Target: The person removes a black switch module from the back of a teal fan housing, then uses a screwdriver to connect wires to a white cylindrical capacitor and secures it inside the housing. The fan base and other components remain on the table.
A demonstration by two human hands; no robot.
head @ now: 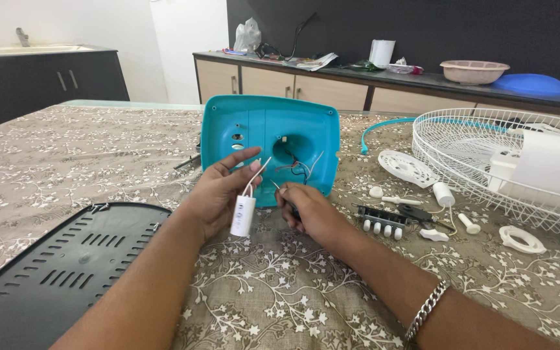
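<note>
My left hand (218, 191) holds a small white cylindrical capacitor (243, 216) against its palm, thumb stretched toward the part's thin white leads. My right hand (309, 210) pinches a wire end beside those leads, fingers curled; a chain bracelet (424, 311) sits on that wrist. Just behind both hands stands a turquoise plastic fan base cover (270, 139), tilted up, with a round hole where several thin wires (299, 170) come out.
A black slotted plastic panel (59, 266) lies at the near left. On the right are a white wire fan guard (487, 155), a white vented disc (406, 167), a push-button switch strip (382, 217), small white knobs and a ring (522, 240). A counter runs behind.
</note>
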